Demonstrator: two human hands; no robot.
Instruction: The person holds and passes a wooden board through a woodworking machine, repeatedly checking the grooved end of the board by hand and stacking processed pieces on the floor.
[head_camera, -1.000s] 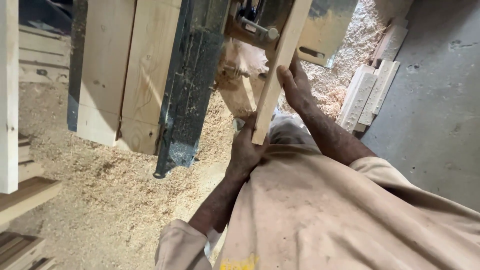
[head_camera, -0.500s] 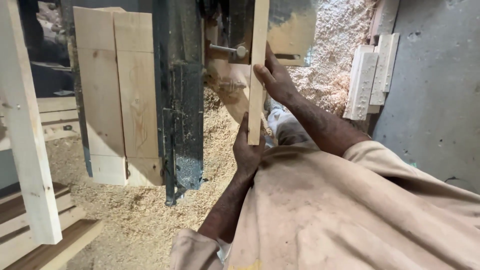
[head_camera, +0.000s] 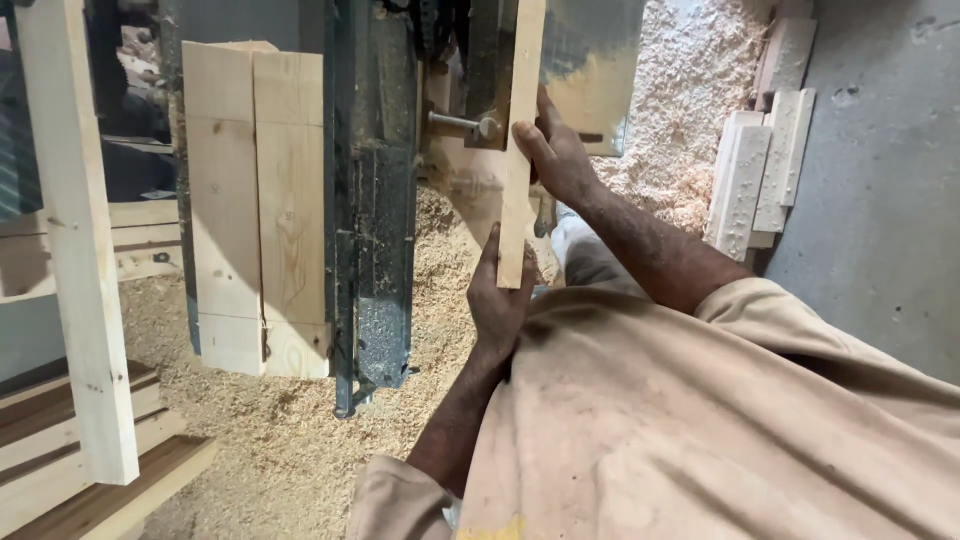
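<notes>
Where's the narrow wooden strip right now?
Head view, upper centre: wooden strip stands against the dark machine, left hand at its near end, right hand beside it.

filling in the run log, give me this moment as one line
left hand: grips near end of wood strip | right hand: presses strip edge | strip: against dark saw machine | floor: sawdust

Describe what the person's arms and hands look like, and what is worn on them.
Both hands are bare: no gloves, rings or watch show on the left hand or the right hand. The forearms are bare too. A loose beige garment, dusty and faintly stained, covers the upper arms, its sleeves pushed up to about the elbow. A small yellow mark sits at its lower edge.
</notes>
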